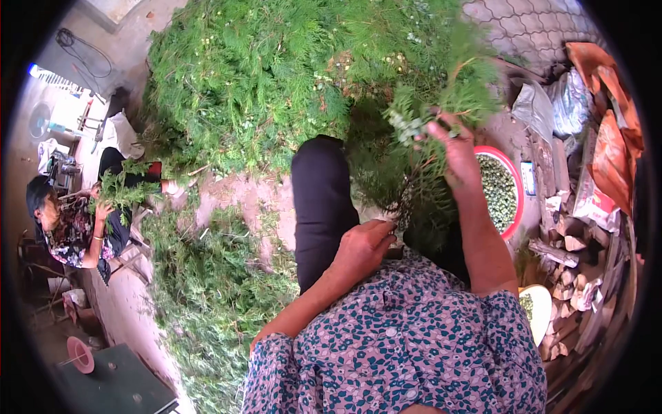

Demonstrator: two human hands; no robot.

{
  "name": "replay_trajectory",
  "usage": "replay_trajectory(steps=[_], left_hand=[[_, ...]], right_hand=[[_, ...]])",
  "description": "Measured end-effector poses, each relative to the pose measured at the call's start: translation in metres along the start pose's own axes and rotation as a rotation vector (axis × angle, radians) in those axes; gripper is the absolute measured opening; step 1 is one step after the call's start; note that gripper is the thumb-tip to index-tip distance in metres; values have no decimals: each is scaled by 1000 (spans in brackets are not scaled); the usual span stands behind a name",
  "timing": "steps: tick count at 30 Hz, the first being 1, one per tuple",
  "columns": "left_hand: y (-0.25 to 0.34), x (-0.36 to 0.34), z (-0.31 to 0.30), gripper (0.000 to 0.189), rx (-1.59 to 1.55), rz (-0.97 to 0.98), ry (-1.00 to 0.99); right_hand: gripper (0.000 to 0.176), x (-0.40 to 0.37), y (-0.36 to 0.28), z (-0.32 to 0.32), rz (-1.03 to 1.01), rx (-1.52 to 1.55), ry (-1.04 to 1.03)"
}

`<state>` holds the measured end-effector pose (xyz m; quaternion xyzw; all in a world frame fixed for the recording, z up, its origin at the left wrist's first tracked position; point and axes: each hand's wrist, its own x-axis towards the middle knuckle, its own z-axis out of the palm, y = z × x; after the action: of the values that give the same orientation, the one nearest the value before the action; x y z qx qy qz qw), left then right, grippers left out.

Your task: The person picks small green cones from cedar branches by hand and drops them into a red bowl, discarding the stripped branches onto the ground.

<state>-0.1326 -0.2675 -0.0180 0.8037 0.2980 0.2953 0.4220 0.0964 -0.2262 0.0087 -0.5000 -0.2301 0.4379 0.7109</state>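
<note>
My right hand (455, 141) is raised at the right, its fingers closed at a leafy green branch (431, 165) with small pale green cones. The branch hangs down over my lap, partly blurred. Lower and nearer my body, my left hand (369, 245) has its fingers curled round the branch's lower stem end, above my thigh. Just right of my right forearm stands a red-rimmed basin (518, 185) holding many small green cones. A big heap of cut green branches (255, 83) fills the ground ahead of my knees.
More branches (214, 276) lie on the left floor. A seated co-worker (76, 228) holds a sprig at the far left. Firewood (569, 283), sacks (569, 103) and a pale bowl (541, 314) are at right; a dark table (114, 379) stands lower left.
</note>
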Motion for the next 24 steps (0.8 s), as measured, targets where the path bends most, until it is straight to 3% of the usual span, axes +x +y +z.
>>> replay_trajectory(steps=[2,4,6,12,14,16,20,24], left_hand=[[-3,-6,4,20,103,4,-213],[-5,-9,8,24,122,-1,-299],[-8,-10,8,24,192,-99,-472],[-45,-21,11,23,268,-176,-506],[-58,-30,14,26,347,-278,-584],[-62,-31,15,29,298,-247,-567],[-67,-30,17,24,258,-209,-510],[-63,-23,22,37,268,-311,-545]], right_hand=[[21,-2,-15,-8,-4,81,77],[20,3,-17,-23,-44,129,167],[19,2,-23,-32,-101,179,243],[11,-19,-62,-36,-324,123,384],[18,-21,-63,-51,-356,79,348],[20,-28,-70,-48,-386,-210,510],[19,-42,-77,-28,-417,-111,463],[15,-51,-78,-48,-561,-202,388]])
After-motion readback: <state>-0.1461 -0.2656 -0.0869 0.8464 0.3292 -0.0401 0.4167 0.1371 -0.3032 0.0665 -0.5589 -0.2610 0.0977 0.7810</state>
